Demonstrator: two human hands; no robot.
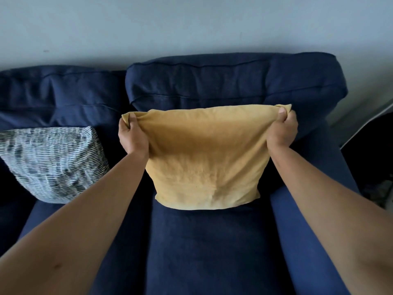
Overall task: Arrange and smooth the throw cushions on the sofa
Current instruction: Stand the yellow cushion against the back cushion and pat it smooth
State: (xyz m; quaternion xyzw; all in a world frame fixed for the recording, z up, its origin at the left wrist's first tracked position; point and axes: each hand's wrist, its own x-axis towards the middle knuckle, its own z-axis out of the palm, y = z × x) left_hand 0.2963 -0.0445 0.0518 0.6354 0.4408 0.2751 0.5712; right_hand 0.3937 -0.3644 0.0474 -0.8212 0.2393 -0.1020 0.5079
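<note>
A mustard-yellow cushion (206,158) stands upright on the right seat of the navy sofa (202,248), leaning toward the back cushion. My left hand (133,136) pinches its top left corner. My right hand (281,129) pinches its top right corner, and the top edge is pulled taut between them. The cover looks limp and wrinkled low down. A grey-and-white patterned cushion (53,162) lies tilted on the left seat against the back, apart from both hands.
The sofa's right armrest (302,231) runs beside the yellow cushion. A pale wall (191,28) rises behind the sofa. Dark floor and some dim objects (376,184) lie past the armrest at the right.
</note>
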